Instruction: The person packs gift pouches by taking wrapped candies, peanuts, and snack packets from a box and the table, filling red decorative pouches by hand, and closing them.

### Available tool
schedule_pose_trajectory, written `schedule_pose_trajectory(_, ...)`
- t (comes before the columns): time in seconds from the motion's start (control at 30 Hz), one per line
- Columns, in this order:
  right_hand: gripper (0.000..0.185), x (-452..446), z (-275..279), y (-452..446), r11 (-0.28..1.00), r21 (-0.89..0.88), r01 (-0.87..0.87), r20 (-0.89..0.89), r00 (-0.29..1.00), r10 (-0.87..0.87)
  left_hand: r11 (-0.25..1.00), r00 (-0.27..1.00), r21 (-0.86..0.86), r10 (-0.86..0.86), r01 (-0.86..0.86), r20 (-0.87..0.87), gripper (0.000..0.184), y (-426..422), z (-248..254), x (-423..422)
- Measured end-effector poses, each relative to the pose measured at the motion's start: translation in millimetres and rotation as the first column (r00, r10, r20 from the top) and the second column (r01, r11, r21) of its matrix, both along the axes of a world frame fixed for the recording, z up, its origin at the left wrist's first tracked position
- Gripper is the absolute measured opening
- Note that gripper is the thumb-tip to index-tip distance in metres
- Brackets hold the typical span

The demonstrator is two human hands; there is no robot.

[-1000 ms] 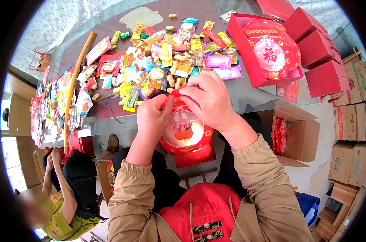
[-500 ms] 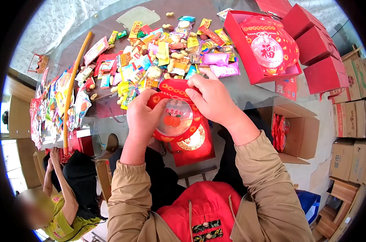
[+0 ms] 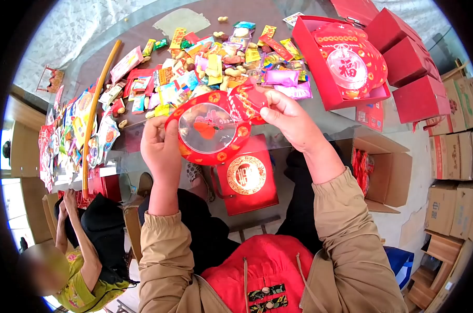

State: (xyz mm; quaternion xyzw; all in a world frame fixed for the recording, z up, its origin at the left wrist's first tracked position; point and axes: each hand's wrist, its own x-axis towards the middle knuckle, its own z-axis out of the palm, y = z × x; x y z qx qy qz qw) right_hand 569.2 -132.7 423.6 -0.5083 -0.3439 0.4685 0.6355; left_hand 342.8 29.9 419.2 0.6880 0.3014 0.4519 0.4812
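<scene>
A red candy pouch (image 3: 241,133) with a round clear window and gold coin prints is stretched between my hands above the table's near edge. My left hand (image 3: 161,146) pinches the rim of its rounded body on the left. At the narrow top end, my right hand (image 3: 293,117) grips it between thumb and fingers. Through the window an orange fruit print shows, and no sweets can be made out inside. Below the pouch is a red gift box (image 3: 247,180) with a round gold emblem, near my lap.
Wrapped sweets and peanuts (image 3: 220,65) are heaped on the table beyond the pouch. An open red box (image 3: 309,68) holds similar red pouches (image 3: 346,62), beside several red boxes (image 3: 419,99). A wooden stick (image 3: 98,99) lies left, near a seated person (image 3: 85,255). Cartons (image 3: 387,172) stand right.
The pouch has tilted, with its narrow end swinging to the right and its body to the left. My hands have moved apart, uncovering more of the gift box below.
</scene>
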Motion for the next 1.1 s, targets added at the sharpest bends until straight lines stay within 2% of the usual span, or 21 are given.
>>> schedule_pose_trajectory(0.1,0.029,4,-9,4,0.982,0.182,0.045,-0.184,0.983,-0.011,0.994,0.994,-0.101,-0.025,0.036,0.104,0.013,-5,11,5)
schedule_pose_trajectory(0.13,0.017,5,-7,2,0.986,0.151,0.067,-0.254,0.967,-0.027,0.986,0.991,-0.113,-0.121,0.126,0.049,0.021,0,5,-1)
schedule_pose_trajectory(0.23,0.022,4,1,5,0.959,0.277,0.054,-0.239,0.971,0.014,0.931,0.973,-0.302,-0.229,0.205,-0.043,0.028,-3,8,-4)
schedule_pose_trajectory(0.27,0.021,5,-1,5,0.956,0.289,0.047,-0.235,0.972,0.023,0.940,0.981,-0.312,-0.174,0.140,-0.085,0.029,-4,11,-4)
schedule_pose_trajectory(0.37,0.021,-4,-6,4,0.977,0.192,0.088,-0.244,0.969,-0.040,0.975,0.991,-0.215,-0.030,0.058,0.131,0.027,-5,13,9)
schedule_pose_trajectory(0.5,0.018,0,-5,8,0.952,0.293,0.092,-0.292,0.956,-0.003,0.929,0.964,-0.276,-0.204,0.246,0.174,0.028,4,9,-6)
schedule_pose_trajectory(0.57,0.017,3,-6,7,0.953,0.285,0.100,-0.378,0.926,0.016,0.922,0.965,-0.317,-0.255,0.224,-0.059,0.018,-1,8,-4)
schedule_pose_trajectory(0.63,0.014,-1,0,7,0.957,0.265,0.116,-0.381,0.925,-0.007,0.921,0.917,-0.316,-0.314,0.230,-0.248,0.011,-1,-1,-6)
schedule_pose_trajectory(0.73,0.014,-3,0,6,0.959,0.259,0.114,-0.368,0.930,-0.011,0.920,0.971,-0.349,-0.221,0.178,-0.087,0.007,-9,-1,-1)
schedule_pose_trajectory(0.83,0.019,-9,3,6,0.955,0.275,0.109,-0.361,0.933,-0.002,0.930,0.982,-0.322,-0.188,0.178,0.000,0.010,-5,3,-1)
schedule_pose_trajectory(0.87,0.022,-7,-1,6,0.950,0.296,0.101,-0.370,0.929,0.017,0.939,0.976,-0.271,-0.219,0.209,-0.003,0.014,6,-11,-9)
schedule_pose_trajectory(0.97,0.037,0,-1,6,0.950,0.307,0.061,-0.307,0.951,0.038,0.988,0.989,-0.149,-0.024,0.046,0.145,0.016,-3,14,2)
schedule_pose_trajectory(1.0,0.043,1,-1,5,0.954,0.295,0.048,-0.274,0.961,0.037,0.991,0.987,-0.120,-0.045,0.064,0.157,0.016,-1,18,0)
schedule_pose_trajectory(1.03,0.047,1,-1,4,0.964,0.261,0.042,-0.264,0.964,0.030,1.000,0.976,0.000,-0.010,0.010,0.217,0.015,-1,16,6)
schedule_pose_trajectory(1.1,0.055,-1,-3,3,0.982,0.189,0.025,-0.248,0.968,0.023,0.993,0.987,0.109,0.026,-0.044,0.157,0.011,5,10,1)
